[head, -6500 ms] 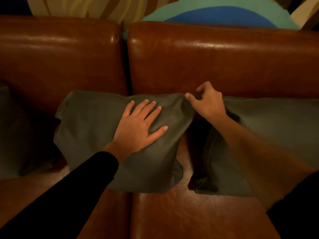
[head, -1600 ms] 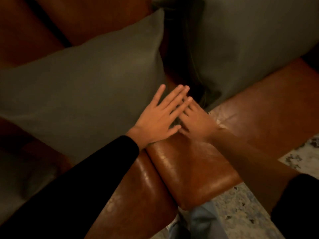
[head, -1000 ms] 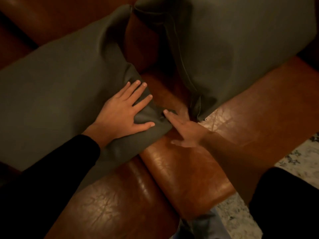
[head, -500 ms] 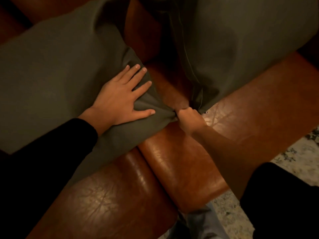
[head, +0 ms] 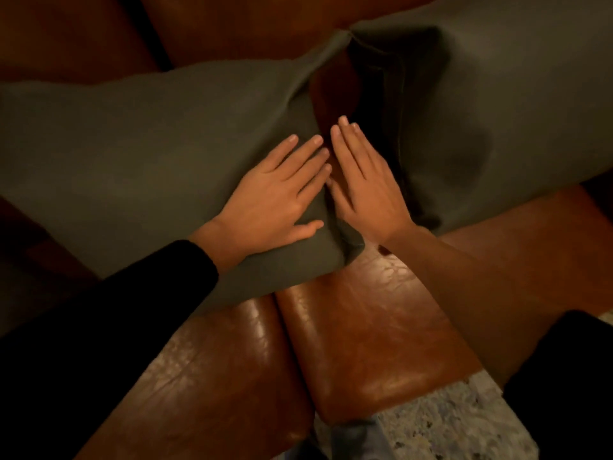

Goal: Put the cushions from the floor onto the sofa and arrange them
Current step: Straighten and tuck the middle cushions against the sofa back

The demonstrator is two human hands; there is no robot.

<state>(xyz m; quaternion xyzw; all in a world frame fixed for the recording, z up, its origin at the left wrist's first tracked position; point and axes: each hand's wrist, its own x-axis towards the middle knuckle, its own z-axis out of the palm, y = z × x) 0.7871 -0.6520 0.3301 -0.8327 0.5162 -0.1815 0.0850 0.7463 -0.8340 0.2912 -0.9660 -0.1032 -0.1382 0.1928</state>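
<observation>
Two grey-green cushions lean against the back of a brown leather sofa (head: pixel 358 343). The left cushion (head: pixel 139 154) spans the left seat; the right cushion (head: pixel 491 111) stands on the right seat. My left hand (head: pixel 275 197) lies flat, fingers spread, on the left cushion's lower right corner. My right hand (head: pixel 361 180) is flat with fingers straight, in the gap between the two cushions, its edge against the left cushion's side. Neither hand grips anything.
The sofa's two seat pads meet in a seam (head: pixel 285 333) running toward me. A pale patterned rug (head: pixel 447 423) shows below the right seat's front edge. My blue-trousered leg (head: pixel 355 439) is at the bottom.
My right hand let go of the left cushion's corner, opened and slid up into the gap between the cushions. My left hand stayed pressed on the left cushion.
</observation>
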